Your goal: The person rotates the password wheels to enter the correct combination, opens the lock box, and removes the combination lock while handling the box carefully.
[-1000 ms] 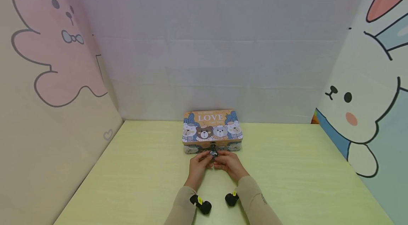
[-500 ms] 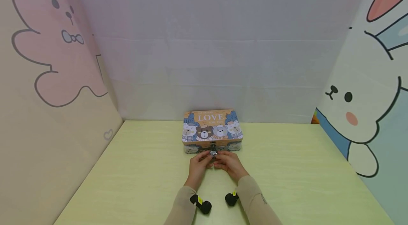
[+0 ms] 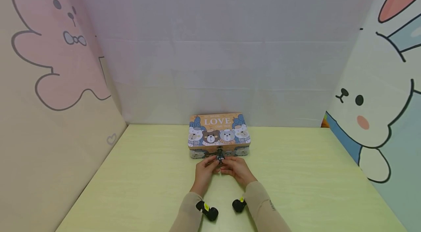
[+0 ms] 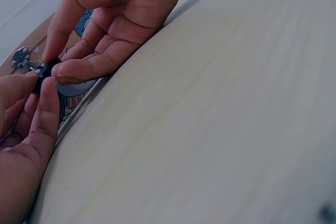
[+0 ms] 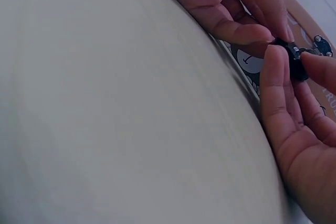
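The left hand (image 3: 204,173) and right hand (image 3: 240,170) pinch a small black lock (image 5: 298,71) at the tin box (image 3: 219,129), whose long axis runs sideways, clasp (image 4: 21,57) facing the person.

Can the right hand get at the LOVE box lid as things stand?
Probably yes: the right hand sits just in front of the box lid and nothing lies on top. But it pinches the black padlock, so it would likely have to let go first.
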`<state>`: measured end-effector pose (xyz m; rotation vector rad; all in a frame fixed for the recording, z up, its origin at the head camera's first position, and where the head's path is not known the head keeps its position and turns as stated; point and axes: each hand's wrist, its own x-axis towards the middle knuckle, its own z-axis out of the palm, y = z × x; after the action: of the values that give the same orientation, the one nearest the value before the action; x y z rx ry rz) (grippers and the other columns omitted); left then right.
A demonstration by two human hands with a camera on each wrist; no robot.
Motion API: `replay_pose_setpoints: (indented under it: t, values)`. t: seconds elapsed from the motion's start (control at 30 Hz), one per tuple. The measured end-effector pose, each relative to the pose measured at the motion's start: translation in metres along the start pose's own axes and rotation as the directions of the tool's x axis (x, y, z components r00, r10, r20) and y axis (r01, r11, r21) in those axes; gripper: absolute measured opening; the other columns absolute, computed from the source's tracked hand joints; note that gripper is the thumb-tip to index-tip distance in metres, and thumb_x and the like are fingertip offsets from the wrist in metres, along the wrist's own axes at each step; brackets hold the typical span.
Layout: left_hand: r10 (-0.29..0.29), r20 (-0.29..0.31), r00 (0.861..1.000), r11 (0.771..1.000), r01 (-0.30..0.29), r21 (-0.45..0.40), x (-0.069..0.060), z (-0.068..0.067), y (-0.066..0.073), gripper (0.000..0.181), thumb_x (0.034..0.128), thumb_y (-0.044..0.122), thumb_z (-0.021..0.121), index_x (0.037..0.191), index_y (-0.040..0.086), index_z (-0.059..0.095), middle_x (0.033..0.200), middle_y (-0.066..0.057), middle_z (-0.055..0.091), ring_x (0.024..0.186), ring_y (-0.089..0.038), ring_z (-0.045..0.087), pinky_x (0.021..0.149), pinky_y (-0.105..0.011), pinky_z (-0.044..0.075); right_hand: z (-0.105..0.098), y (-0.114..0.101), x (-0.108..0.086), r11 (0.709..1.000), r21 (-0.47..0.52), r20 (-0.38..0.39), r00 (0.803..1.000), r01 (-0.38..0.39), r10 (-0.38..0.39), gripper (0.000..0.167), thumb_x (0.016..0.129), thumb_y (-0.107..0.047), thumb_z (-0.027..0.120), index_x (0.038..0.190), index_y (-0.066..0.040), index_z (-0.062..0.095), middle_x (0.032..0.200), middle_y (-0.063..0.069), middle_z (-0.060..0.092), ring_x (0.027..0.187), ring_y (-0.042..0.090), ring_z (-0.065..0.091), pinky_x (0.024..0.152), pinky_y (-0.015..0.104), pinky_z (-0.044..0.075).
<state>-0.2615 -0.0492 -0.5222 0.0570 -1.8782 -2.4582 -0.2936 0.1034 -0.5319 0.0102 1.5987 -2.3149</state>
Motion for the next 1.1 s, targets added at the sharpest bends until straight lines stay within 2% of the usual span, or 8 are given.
replay_pose_setpoints:
  t: [0.17,0.4,0.57,0.9,1.1]
  values:
    - [0.0,0.002,1.0,1.0,0.0,-0.002,0.001,0.0,-0.001,0.032,0.0928,-0.007,0.063,0.121,-0.021,0.057,0.093,-0.007,0.066,0.077,-0.011,0.066,0.069,-0.026,0.06,0.0,-0.001,0.0,1.0,-0.009,0.005,1.0,-0.006,0.006,0.021,0.099,0.003,0.054,0.114,0.017,0.053,0.084,0.008,0.064,0.07,0.012,0.066,0.069,0.025,0.06]
    - [-0.005,-0.008,1.0,1.0,0.005,-0.005,0.014,-0.005,-0.023,0.031,0.0928,-0.006,0.064,0.121,-0.019,0.059,0.095,-0.005,0.066,0.076,-0.01,0.065,0.066,-0.024,0.06,0.0,0.0,-0.001,1.0,-0.008,-0.001,1.0,-0.007,0.007,0.023,0.098,0.003,0.055,0.115,0.018,0.053,0.083,0.008,0.065,0.069,0.013,0.066,0.068,0.025,0.06]
    - [0.012,-0.018,1.0,1.0,-0.011,0.012,0.016,-0.006,-0.03,0.033,0.0929,-0.002,0.066,0.121,-0.017,0.06,0.096,-0.007,0.067,0.075,-0.009,0.065,0.065,-0.022,0.059,0.0,0.0,-0.001,1.0,-0.01,-0.012,1.0,-0.014,0.013,0.02,0.098,0.002,0.055,0.113,0.016,0.056,0.082,0.008,0.065,0.069,0.013,0.066,0.068,0.025,0.06]
    - [0.001,-0.014,1.0,1.0,-0.001,-0.002,0.018,-0.005,-0.029,0.033,0.0929,-0.003,0.066,0.122,-0.017,0.06,0.096,-0.007,0.066,0.076,-0.009,0.065,0.065,-0.022,0.059,0.0,0.002,0.001,1.0,-0.019,-0.024,1.0,-0.012,0.012,0.027,0.098,0.001,0.055,0.117,0.019,0.053,0.08,0.007,0.065,0.068,0.013,0.066,0.066,0.025,0.06]
    - [-0.008,-0.006,1.0,1.0,0.008,0.0,0.008,-0.003,-0.013,0.032,0.0924,-0.006,0.064,0.12,-0.02,0.058,0.095,-0.009,0.067,0.077,-0.011,0.066,0.067,-0.025,0.06,0.0,0.003,0.003,0.999,-0.032,-0.032,0.999,-0.025,0.024,0.033,0.099,-0.001,0.055,0.122,0.021,0.051,0.08,0.007,0.066,0.069,0.012,0.066,0.066,0.024,0.06]
